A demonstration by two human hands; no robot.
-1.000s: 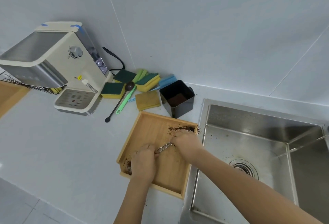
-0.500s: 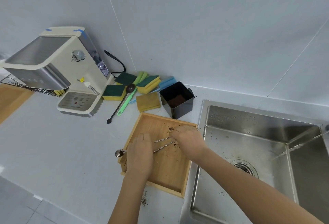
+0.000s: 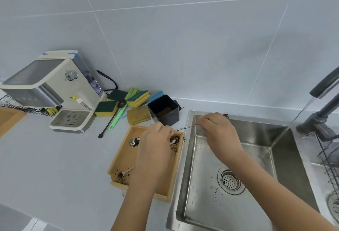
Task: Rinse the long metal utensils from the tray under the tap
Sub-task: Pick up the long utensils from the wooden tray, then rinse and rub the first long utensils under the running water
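Both hands hold long twisted metal utensils (image 3: 183,128) lifted above the wooden tray (image 3: 126,159). My left hand (image 3: 156,139) grips the spoon end, whose dirty bowl (image 3: 134,141) sticks out to the left. My right hand (image 3: 218,131) grips the other end over the sink's left rim, a grounds-covered tip (image 3: 225,115) showing past my fingers. A small white spoon (image 3: 126,172) lies in the tray among coffee grounds. The tap (image 3: 324,85) at the right edge pours a thin stream of water (image 3: 286,129) into the sink (image 3: 256,210).
A black bin of coffee grounds (image 3: 164,110) stands behind the tray. Sponges (image 3: 137,115), a black long-handled scoop (image 3: 111,118) and a green brush lie by the cream coffee machine (image 3: 55,91). A wire rack (image 3: 328,159) sits right of the sink.
Both hands have lifted the utensils off the tray and carried them right, towards the sink. The view has swung right, bringing the running tap into sight.
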